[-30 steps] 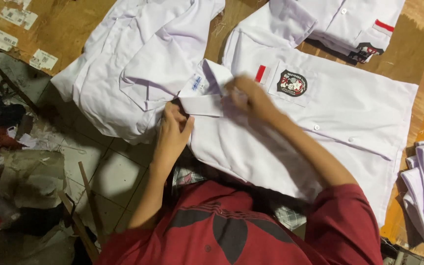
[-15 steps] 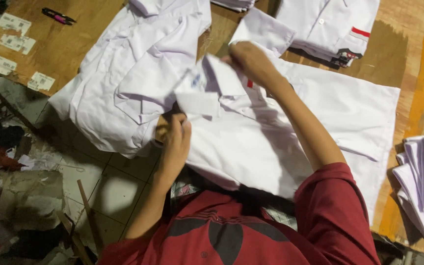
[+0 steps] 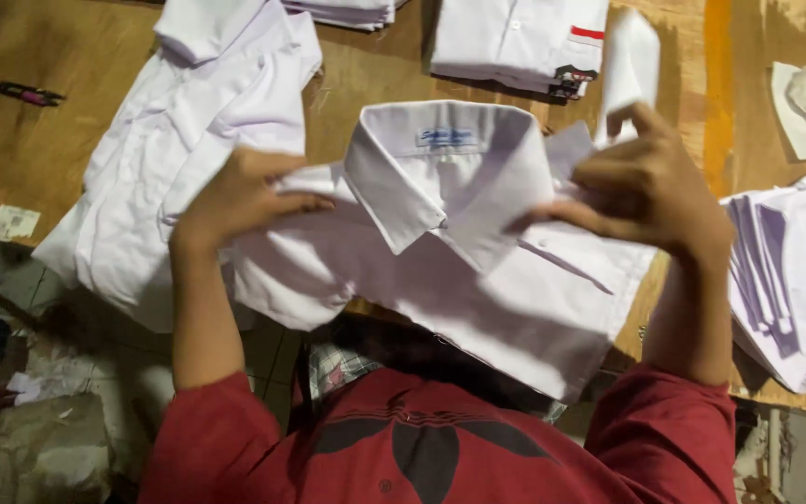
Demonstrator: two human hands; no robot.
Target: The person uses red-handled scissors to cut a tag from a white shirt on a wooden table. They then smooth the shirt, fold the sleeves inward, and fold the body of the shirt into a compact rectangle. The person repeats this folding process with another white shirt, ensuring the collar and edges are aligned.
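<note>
a brown wooden table carries white shirts, folded shirts, paper slips and a dark pen.

White shirt lower front hidden behind red sleeves, collar label too blurred to tell, folded stack cut off by top edge

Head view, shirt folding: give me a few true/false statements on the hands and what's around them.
1. Both hands grip the white collared shirt. True: left hand and right hand hold its sides.
2. The shirt's collar faces up toward the camera. True.
3. The table is metal. False: it is bare wood.
4. A folded shirt with a red stripe lies beyond the held one. True.
5. The person's sleeves are blue. False: they are red.
</note>
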